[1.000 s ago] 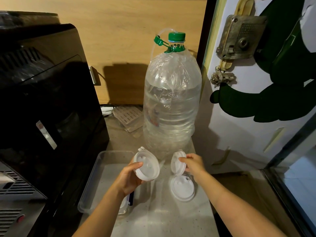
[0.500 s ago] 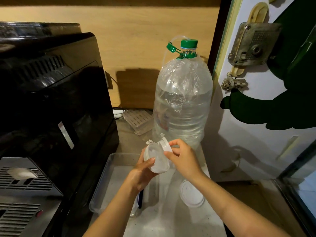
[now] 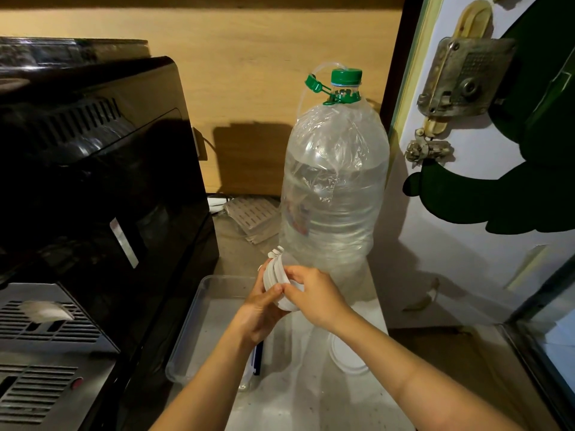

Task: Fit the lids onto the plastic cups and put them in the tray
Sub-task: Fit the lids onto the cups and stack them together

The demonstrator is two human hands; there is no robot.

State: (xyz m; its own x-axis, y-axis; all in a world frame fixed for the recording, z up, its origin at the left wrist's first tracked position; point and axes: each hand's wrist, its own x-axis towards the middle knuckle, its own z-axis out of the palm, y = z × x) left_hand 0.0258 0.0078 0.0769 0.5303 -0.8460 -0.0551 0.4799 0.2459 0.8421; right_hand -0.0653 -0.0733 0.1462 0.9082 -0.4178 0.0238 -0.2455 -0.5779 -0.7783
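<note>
On a narrow pale counter between a black machine (image 3: pixel 93 181) and a big water bottle (image 3: pixel 333 194), the left hand (image 3: pixel 258 309) and right hand (image 3: pixel 314 295) together clasp stacked white lids (image 3: pixel 275 275) above the clear tray (image 3: pixel 199 321), apparently to part them, while another lid (image 3: pixel 348 356) waits beside it.

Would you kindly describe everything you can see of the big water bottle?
The water bottle is a large clear plastic jug, standing upright on the counter against the wooden back wall. It has a green screw cap with a green ring below, and a thin clear carrying handle arching from the neck. Its upper part looks crinkled; water fills most of it. Both hands work just in front of its base without clearly touching it.
</note>
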